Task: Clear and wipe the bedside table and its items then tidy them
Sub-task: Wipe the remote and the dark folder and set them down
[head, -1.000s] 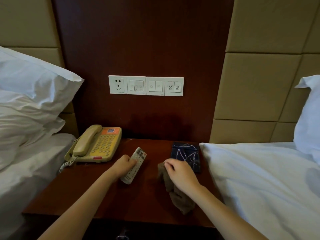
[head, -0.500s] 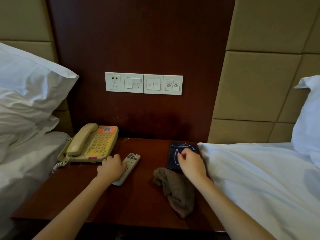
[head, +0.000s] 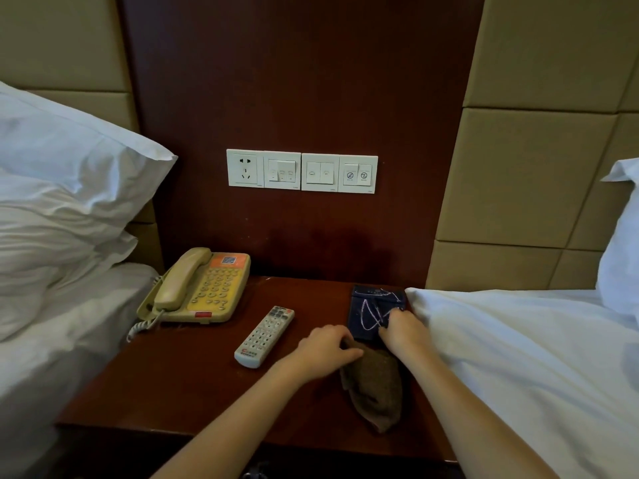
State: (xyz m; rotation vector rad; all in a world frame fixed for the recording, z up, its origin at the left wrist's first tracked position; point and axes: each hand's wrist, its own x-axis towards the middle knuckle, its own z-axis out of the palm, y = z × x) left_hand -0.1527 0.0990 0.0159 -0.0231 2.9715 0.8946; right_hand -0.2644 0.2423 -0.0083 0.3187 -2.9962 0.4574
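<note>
The dark wooden bedside table point(head: 179, 382) carries a beige telephone point(head: 200, 288) at its back left and a white remote point(head: 264, 335) lying free in the middle. A brown cloth point(head: 375, 388) lies crumpled at the front right. My left hand point(head: 326, 350) rests on the cloth's upper end, fingers curled onto it. Behind the cloth lies a dark blue booklet point(head: 371, 305) with white line art. My right hand point(head: 403, 331) sits on the booklet's near right corner, fingers pinched at its edge.
White bedding point(head: 518, 357) presses against the table's right side and overlaps the booklet's edge. Another bed with pillows point(head: 62, 188) flanks the left. A row of switches and a socket point(head: 301, 171) is on the wooden wall panel above.
My left hand let go of the remote and crossed right onto the cloth. My right hand left the cloth, reached the booklet, then slid to its near right corner.
</note>
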